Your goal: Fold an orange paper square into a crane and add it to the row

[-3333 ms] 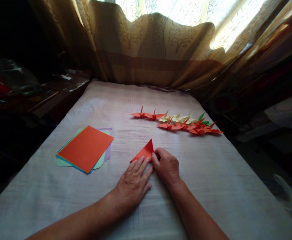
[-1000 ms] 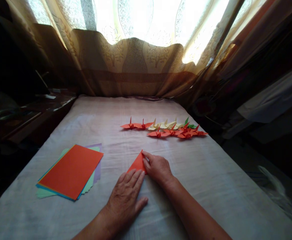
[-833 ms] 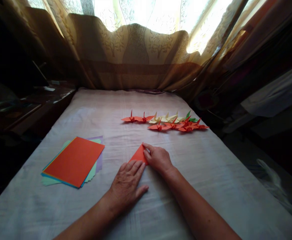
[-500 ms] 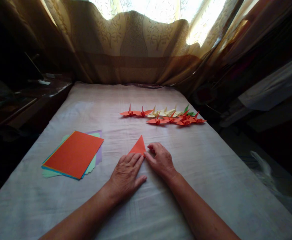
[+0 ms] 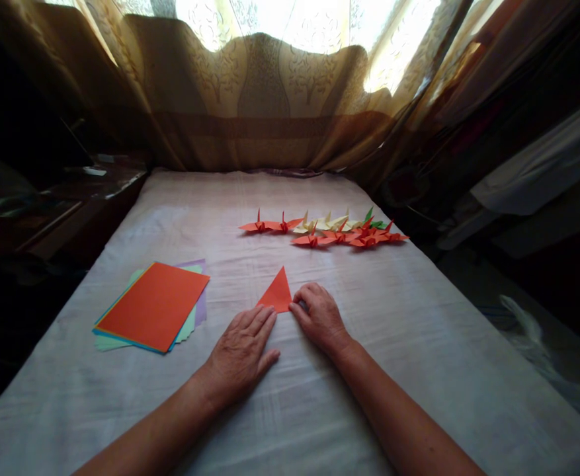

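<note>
While I look down through the head camera, I see a small orange paper triangle [image 5: 277,294] lying flat on the white cloth [image 5: 418,344]. I use this triangle as my landmark. My left hand [image 5: 240,350] lies flat just below it, fingers spread out straight, and the fingertips touch its bottom left edge. It grips nothing. My right hand [image 5: 319,317] sits at the triangle's bottom right corner with the fingers curled in, and the tips press on that corner. I cannot tell if they pinch the paper or only push on it.

To do this fold well, I think I should hold the paper still with the flat hand and rub hard along the edge, so the crease is sharp.

Far above the triangle sits a row of paper cranes [image 5: 329,231]. Well to its left lies a stack of colored sheets [image 5: 153,307].
</note>
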`<state>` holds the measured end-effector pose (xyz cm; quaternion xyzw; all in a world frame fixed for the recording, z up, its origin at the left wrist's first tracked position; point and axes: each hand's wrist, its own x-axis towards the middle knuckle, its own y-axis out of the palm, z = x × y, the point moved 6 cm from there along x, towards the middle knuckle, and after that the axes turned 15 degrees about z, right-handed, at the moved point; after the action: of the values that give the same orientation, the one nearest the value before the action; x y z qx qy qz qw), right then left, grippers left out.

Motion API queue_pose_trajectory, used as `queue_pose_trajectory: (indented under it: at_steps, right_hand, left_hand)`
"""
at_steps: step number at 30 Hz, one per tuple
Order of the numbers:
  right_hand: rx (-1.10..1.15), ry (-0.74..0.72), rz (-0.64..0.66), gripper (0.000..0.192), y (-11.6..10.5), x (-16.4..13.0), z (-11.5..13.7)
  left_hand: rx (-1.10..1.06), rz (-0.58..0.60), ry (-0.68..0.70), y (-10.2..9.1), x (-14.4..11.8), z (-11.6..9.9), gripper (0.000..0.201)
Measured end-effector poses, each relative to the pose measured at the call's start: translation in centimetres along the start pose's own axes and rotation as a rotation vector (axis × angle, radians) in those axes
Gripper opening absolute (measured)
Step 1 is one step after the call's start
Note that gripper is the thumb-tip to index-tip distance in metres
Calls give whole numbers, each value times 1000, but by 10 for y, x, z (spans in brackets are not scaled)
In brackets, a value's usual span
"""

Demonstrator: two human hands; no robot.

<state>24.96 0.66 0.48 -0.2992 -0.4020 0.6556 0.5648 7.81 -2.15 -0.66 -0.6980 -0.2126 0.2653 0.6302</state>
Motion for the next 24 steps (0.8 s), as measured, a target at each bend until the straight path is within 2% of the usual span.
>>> queue_pose_trajectory:
  at_steps: [9,16,19,22,24]
  right_hand:
    - [24,30,10,9,-3,-1,2]
    - [-10,37,5,9,-1,-1,1]
    - [-61,35,-39,4,-3,-3,6]
    - [-158,-45,-104,20,-2,-10,25]
    - [-200,-186,-30,29,7,-13,43]
  left_hand:
    - [89,-57,-37,-3,-35,19,55]
    - [57,-19,-22,-11,-33,24,48]
    - [51,-26,-40,-18,-26,22,46]
    - [33,-48,-70,-22,-20,18,43]
    - [27,-68,-87,-24,-19,16,42]
